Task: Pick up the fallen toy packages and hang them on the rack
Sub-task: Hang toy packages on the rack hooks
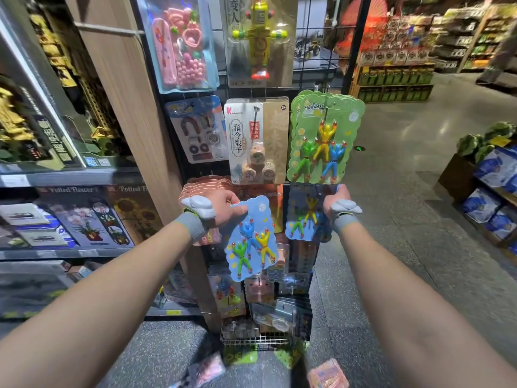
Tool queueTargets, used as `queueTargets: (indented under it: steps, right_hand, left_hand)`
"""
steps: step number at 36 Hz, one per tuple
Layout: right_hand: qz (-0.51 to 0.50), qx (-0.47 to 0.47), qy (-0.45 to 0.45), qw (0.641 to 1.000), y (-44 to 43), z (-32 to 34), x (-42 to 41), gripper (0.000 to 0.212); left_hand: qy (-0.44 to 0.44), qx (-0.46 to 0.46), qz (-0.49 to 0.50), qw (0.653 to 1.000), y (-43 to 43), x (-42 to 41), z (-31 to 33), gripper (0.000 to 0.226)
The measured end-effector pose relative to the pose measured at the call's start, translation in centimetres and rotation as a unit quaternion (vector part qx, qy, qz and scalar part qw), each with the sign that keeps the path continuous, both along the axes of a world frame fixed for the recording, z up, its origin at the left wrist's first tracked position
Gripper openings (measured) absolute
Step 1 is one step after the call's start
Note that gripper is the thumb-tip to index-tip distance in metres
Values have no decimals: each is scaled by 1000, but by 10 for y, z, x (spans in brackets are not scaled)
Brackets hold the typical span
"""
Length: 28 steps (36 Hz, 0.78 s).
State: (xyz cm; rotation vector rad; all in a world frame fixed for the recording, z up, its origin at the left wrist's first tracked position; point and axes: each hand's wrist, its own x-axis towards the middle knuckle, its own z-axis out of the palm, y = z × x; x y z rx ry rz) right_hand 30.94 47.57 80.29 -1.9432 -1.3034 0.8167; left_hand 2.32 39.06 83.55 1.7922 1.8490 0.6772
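I saw the left hand (223, 209) pinching a blue scalloped cardboard toy package (251, 242); the right hand (337, 198) was at a matching package (303, 219) on the black wire rack (355, 43).

White-and-gold dice blister card (256, 141): "指令骰子", "3+" in top corner. Dark flower-picture box on left shelf (74, 217): "Potted Flower". Other print unreadable.

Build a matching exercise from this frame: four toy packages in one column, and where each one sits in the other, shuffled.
1. tilted blue-card package
2. green-card packages
3. dice package
4. pink package at the bottom edge

A. on the floor
B. hanging at the right side of the rack
C. held by the left hand
D. hanging in the rack's middle column

Pairs: 1-C, 2-B, 3-D, 4-A
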Motion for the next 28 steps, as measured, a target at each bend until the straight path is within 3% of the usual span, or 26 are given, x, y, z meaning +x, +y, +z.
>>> queueTargets:
  steps: [4,8,12,21,28]
  right_hand:
    - [-4,19,13,1000,9,-3,0,38]
    - [10,22,7,1000,20,-6,3,53]
    - [1,45,7,999,25,-11,1,43]
    - [-29,47,19,998,31,-22,-2,42]
    - [-29,-9,-6,1000,22,-19,1,34]
  left_hand:
    - [6,0,-1,1000,3,-1,0,25]
    - [8,-6,-3,1000,8,-2,-1,24]
    - [2,-6,2,1000,13,-3,-5,24]
    - [2,-7,-4,1000,14,0,-3,24]
    - [14,-10,-14,1000,6,5,-2,23]
